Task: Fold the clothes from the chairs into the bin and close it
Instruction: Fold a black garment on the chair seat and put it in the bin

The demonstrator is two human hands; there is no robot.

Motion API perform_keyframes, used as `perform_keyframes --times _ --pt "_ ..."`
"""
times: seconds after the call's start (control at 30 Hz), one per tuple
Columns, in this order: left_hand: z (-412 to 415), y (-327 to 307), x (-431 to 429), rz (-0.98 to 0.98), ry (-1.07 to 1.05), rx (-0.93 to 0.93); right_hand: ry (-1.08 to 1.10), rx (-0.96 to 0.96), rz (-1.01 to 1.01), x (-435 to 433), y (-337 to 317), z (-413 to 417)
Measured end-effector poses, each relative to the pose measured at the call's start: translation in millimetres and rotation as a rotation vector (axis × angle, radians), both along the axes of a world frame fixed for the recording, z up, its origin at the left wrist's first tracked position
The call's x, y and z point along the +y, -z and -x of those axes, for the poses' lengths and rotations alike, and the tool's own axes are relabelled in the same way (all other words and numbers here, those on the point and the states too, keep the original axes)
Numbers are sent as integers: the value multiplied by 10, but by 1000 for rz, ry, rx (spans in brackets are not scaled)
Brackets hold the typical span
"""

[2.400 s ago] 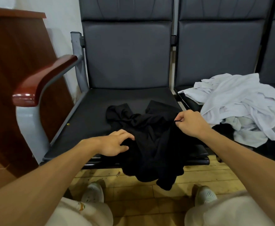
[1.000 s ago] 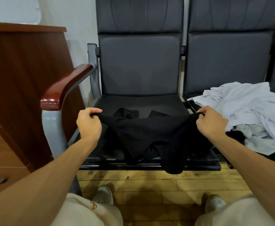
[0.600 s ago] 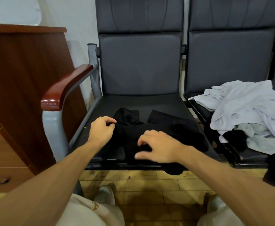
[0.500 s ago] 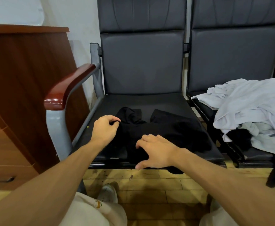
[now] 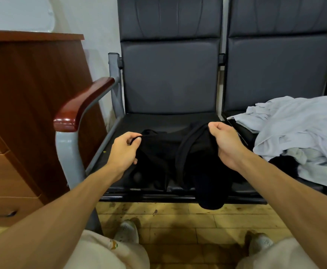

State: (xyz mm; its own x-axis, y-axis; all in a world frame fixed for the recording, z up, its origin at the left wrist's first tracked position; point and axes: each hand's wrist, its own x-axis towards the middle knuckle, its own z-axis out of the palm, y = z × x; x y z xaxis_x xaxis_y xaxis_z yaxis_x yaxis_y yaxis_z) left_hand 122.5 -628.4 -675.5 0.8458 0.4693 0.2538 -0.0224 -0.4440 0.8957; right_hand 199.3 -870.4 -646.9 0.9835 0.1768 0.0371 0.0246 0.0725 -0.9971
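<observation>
The fingers [image 5: 134,139] of my left hand [image 5: 123,150] pinch one edge of the black garment [image 5: 197,158], and my right hand [image 5: 226,144] is curled tight round another bunch of it, so the cloth sags between them onto the chair seat [image 5: 168,121], one end drooping past the front edge. I judge this the very start of folding (no neat fold shows yet). The pale pile [image 5: 298,129] on the next seat is untouched, and I see no bin.
</observation>
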Motion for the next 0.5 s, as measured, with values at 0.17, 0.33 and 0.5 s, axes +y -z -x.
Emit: perform_keyframes --times 0.17,0.33,0.5 --pt "-34 39 92 -115 -53 29 -64 20 45 -5 4 80" --pt "-1 74 225 -224 -129 151 -3 0 163 94 109 20" --pt "54 119 242 -373 71 337 182 -99 453 71 246 -70"
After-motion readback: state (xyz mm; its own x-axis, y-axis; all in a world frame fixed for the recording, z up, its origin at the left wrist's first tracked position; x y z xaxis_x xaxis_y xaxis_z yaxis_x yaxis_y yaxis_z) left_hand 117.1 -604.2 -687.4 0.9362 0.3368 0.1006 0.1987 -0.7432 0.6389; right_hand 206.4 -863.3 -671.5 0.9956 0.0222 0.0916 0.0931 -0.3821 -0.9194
